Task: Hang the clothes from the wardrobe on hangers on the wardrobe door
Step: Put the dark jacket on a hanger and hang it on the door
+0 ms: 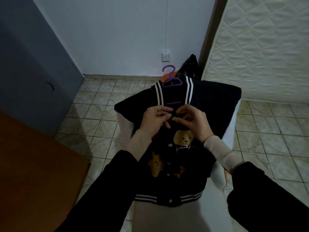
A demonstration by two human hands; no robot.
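A black varsity jacket (pixel 205 104) with white-striped collar and hem and bear patches lies flat on a white surface (pixel 231 136) in front of me. A purple plastic hanger (pixel 171 77) sits inside it, its hook sticking out past the collar. My left hand (pixel 154 120) and my right hand (pixel 192 122) meet just below the collar, both pinching the jacket's front edges together at the top snap. White snaps run down the front below my hands.
A brown wooden surface (pixel 33 173) stands at the left, with a grey door or panel (pixel 30 72) behind it. A quilted mattress (pixel 260 47) leans upright at the right. A black bag (pixel 192 66) sits in the corner under a wall socket (pixel 165 56). The floor is tiled.
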